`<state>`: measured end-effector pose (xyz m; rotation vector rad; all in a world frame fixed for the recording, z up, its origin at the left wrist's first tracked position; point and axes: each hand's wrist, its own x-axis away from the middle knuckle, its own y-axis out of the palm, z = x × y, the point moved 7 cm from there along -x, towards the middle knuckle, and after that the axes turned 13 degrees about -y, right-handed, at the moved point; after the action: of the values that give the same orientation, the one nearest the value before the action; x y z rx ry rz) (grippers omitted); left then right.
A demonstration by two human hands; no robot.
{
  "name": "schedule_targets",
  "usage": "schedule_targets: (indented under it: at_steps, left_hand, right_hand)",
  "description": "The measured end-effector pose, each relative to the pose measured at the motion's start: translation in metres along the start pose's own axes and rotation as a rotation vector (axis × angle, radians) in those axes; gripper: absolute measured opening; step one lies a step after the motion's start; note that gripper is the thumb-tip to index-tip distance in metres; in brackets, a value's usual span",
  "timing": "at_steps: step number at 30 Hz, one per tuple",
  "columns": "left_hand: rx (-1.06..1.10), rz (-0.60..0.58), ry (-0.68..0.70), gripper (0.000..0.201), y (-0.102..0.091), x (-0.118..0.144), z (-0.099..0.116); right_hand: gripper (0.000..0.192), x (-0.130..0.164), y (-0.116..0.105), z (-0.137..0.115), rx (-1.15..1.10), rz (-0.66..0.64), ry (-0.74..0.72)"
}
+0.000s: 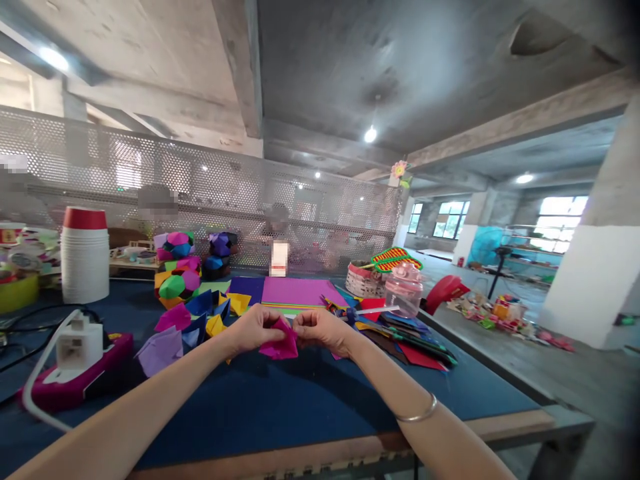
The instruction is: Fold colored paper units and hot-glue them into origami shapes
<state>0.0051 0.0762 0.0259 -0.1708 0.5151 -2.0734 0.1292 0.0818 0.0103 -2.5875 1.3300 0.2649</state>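
Head view: both forearms stretch forward over a dark blue table (280,407). The left hand (253,331) and right hand (323,330) meet at centre, fingertips pinching a folded magenta paper piece (281,343) held between them just above the table. Loose coloured paper sheets (295,292) lie beyond.

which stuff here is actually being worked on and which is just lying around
In hand:
left hand
right hand
folded magenta paper

Lying about:
paper sheet stack
folded paper balls
cup stack
clear jar
power strip
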Motion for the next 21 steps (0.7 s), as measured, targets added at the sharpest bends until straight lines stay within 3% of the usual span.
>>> schedule_targets:
  at_steps: [13, 21]
  left_hand:
    - [-0.184, 0.038, 0.028, 0.018, 0.003, 0.003, 0.002]
    - [-0.094, 0.114, -0.001, 0.017, -0.010, -0.001, -0.003]
  right_hand:
    - [0.037, 0.000, 0.008, -0.010, 0.199, -0.091, -0.117]
    - [0.027, -0.002, 0.008, -0.019, 0.393, 0.091, -0.284]
